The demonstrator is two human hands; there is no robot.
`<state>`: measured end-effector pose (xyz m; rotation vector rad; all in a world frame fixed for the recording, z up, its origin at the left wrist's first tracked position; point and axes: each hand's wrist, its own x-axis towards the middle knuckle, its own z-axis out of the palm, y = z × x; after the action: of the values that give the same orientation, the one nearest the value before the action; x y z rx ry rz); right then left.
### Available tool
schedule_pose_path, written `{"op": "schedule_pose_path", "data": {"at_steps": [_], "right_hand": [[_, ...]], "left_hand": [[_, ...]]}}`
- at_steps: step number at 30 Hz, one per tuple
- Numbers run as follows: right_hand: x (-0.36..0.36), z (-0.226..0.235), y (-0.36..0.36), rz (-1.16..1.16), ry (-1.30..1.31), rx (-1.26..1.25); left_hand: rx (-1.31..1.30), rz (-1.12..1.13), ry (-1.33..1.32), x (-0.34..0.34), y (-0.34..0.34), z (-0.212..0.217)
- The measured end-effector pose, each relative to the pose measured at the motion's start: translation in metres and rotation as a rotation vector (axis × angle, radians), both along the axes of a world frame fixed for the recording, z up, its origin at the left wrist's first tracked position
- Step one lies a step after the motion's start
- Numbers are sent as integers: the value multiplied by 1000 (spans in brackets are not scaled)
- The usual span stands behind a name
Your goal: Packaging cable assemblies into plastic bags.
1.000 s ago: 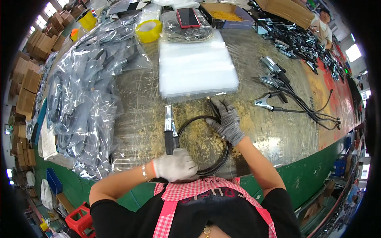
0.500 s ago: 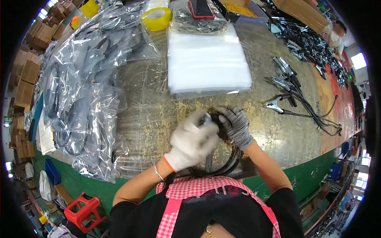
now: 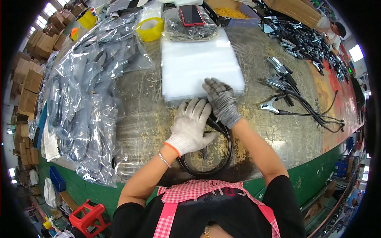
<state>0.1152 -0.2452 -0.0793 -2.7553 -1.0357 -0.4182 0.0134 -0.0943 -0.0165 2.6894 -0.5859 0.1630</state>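
A coiled black cable (image 3: pixel 227 152) lies on the worn tabletop at the near middle, partly hidden by my hands. Over its left upper part rests my left hand (image 3: pixel 190 126) in a white glove with an orange cuff, fingers stretched out and thumb apart. My right hand (image 3: pixel 222 101), gloved in grey, lies with extended fingers on the near right edge of a stack of clear plastic bags (image 3: pixel 200 63). Beneath that palm, a dark part of the coil shows. Neither hand visibly grips anything.
Bagged cables (image 3: pixel 91 103) cover the left side. A yellow tape roll (image 3: pixel 150 29) and a phone (image 3: pixel 191 16) sit at the far edge of the bag stack. To the right lie clamp cables (image 3: pixel 305 105), with a heap of metal clamps (image 3: pixel 301 47) beyond.
My right hand has moved up and left onto the bag stack. My left hand, blurred and curled before, now lies flatter with fingers extended. The coil lies more openly on the table.
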Motion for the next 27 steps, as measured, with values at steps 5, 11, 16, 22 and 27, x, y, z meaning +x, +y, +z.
{"op": "schedule_pose_path", "data": {"at_steps": [5, 11, 16, 22, 27], "right_hand": [[-25, 21, -38, 315, 51, -525], [-12, 31, 3, 14, 256, -137], [-1, -2, 16, -142, 253, 215], [-17, 1, 17, -247, 367, 667], [-23, 5, 21, -120, 52, 570]], "left_hand": [[-86, -115, 109, -17, 7, -2], [-172, -97, 66, -2, 0, -2], [-95, 249, 405, 12, -16, 6], [-314, 221, -31, 8, -10, 0], [-257, 338, -587, 6, 6, 0]]}}
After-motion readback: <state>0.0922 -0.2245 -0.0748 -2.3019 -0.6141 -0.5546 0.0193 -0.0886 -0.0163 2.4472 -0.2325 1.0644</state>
